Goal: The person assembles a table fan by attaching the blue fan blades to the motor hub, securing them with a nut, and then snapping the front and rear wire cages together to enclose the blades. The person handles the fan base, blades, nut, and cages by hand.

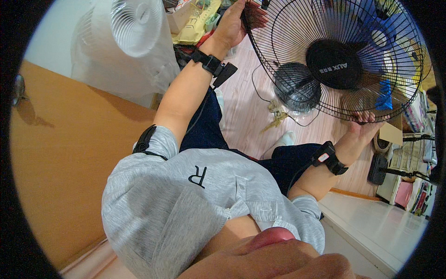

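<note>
A standing fan with a black wire guard (288,42), blue blades (385,88) and a black round centre cap (333,63) fills the upper right. My left hand (232,25) grips the guard's rim at its upper left edge, fingers curled over the wires. My right hand (362,128) holds the rim at the bottom, fingers hooked through the wires. Both wrists wear black bands. The fan's black round base (297,90) shows through the guard, standing on the floor.
A white fan wrapped in clear plastic (125,42) stands at the upper left. An orange-brown door (69,149) with a metal handle (18,88) lines the left. Boxes (195,23) sit at the top; a black cable (260,95), tape roll (383,145) and cardboard (391,132) lie on the wooden floor.
</note>
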A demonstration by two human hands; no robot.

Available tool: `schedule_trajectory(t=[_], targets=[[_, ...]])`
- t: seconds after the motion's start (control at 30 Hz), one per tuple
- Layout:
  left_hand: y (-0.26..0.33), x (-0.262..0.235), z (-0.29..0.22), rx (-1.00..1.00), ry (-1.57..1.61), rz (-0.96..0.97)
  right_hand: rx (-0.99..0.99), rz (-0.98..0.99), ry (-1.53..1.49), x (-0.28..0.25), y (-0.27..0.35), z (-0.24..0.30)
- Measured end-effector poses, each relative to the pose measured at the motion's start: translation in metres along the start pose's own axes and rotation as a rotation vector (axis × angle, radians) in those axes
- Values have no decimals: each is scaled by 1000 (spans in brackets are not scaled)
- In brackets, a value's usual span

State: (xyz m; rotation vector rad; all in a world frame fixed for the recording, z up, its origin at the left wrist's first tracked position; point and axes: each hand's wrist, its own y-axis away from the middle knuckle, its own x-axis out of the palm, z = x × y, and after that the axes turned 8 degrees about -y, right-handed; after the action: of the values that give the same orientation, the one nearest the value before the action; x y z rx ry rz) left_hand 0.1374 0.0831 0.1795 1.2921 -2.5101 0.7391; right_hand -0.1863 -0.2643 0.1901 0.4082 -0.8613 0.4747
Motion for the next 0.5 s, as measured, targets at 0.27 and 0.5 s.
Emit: schedule_trajectory(t=[0.27, 0.5], targets=[[6, 3, 4, 14, -81, -32, 78, -45, -101, -1, 3, -11], [-7, 26, 17, 183, -83, -148, -56, -67, -65, -25, -6, 1]])
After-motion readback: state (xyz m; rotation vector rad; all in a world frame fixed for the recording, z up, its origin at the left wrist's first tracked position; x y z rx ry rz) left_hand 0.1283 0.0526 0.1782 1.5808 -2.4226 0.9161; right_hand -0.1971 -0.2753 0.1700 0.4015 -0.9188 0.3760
